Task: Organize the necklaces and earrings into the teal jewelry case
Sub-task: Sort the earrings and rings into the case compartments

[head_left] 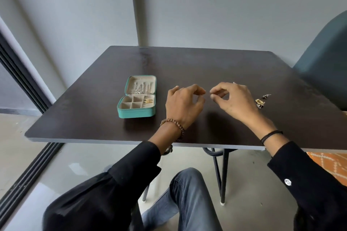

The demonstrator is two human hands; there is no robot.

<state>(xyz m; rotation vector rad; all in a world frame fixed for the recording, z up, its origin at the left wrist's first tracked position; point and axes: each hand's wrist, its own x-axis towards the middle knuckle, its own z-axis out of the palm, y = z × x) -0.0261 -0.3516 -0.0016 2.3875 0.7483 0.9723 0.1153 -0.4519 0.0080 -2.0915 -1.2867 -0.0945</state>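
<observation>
Teal case (136,113) open, left on desk (206,65); loose earrings (260,103) right. Left grip (185,102) and right grip (232,99) each pinched; contents too fine, cannot tell. Risk: a slipped piece vanishes on dark top.

Dark table (187,62): open teal case (137,113) left-centre; loose earrings (260,103) at rt side.

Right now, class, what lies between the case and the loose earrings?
In the head view, the person's two hands: the left hand nearer the case, the right hand nearer the earrings.
</observation>
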